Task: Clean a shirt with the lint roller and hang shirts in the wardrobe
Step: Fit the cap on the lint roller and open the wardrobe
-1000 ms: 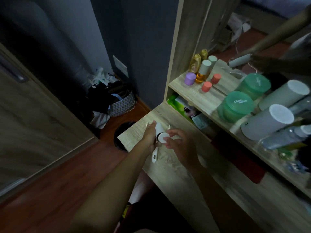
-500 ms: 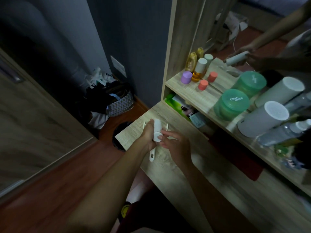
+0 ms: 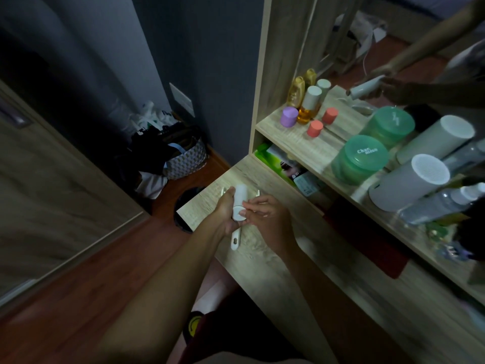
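Note:
A white lint roller (image 3: 239, 203) is held over the left end of the light wooden dressing table (image 3: 278, 261). My left hand (image 3: 225, 214) is wrapped around its handle, whose white tip (image 3: 235, 241) pokes out below my palm. My right hand (image 3: 267, 216) touches the near end of the roll with its fingertips. A white cover piece (image 3: 256, 193) lies on the table just behind the roller. No shirt is in view.
A mirror (image 3: 393, 61) above the shelf reflects my arms and the roller. The shelf (image 3: 296, 132) carries small bottles, green jars (image 3: 359, 158) and white cylinders (image 3: 409, 182). A patterned basket of clothes (image 3: 183, 158) and a dark bin (image 3: 185, 206) stand on the floor to the left. A wooden wardrobe door (image 3: 52, 193) is at far left.
The roller has turned more upright in my left hand. My right hand's fingers have shifted along the roll's near end. The view has moved slightly.

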